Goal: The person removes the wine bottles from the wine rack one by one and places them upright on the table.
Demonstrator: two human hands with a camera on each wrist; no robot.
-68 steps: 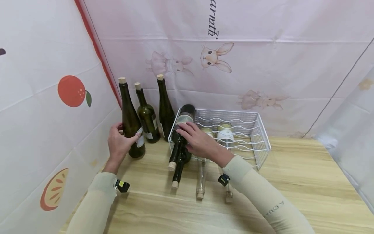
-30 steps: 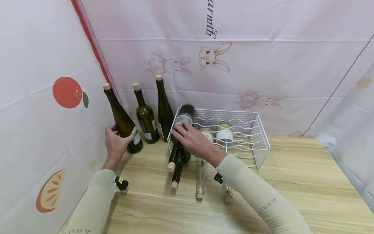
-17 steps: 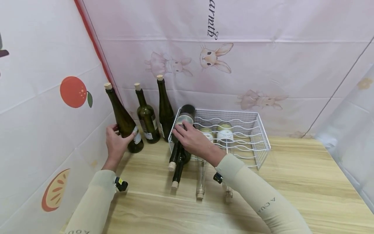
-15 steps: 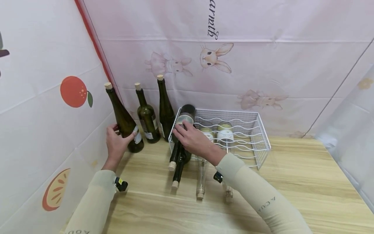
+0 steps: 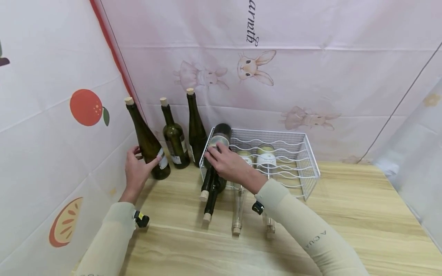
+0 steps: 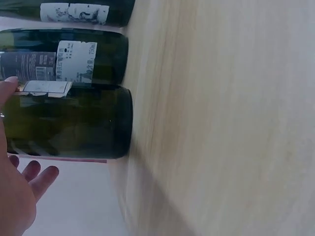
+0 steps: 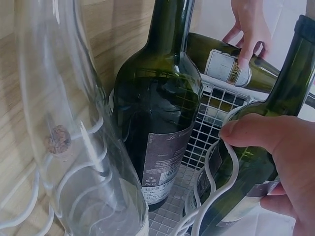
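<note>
In the head view my left hand (image 5: pixel 136 168) holds a tall green corked wine bottle (image 5: pixel 146 143) low on its body, thumb by the label. That bottle tilts toward the left wall, with its base at the tabletop. My right hand (image 5: pixel 230 164) grips a dark wine bottle (image 5: pixel 221 133) lying on top of a white wire rack (image 5: pixel 307 153), its corked neck toward me. The right wrist view shows the thumb (image 7: pixel 256 130) against this bottle's green glass (image 7: pixel 251 162). Beneath it, another dark bottle (image 5: pixel 211 201) lies in the rack, partly hidden.
Two green corked bottles, one shorter (image 5: pixel 174 140) and one slim (image 5: pixel 196 132), stand left of the rack. Two clear bottles (image 5: pixel 238 211) lie in the rack, necks jutting over the wooden table (image 5: pixel 359 214). Fabric walls (image 5: pixel 310 76) close off the back and left.
The bottle in my left hand has gone from nearly upright to leaning left, its neck nearer the wall. My right hand has shifted slightly left along the bottle on the rack.
</note>
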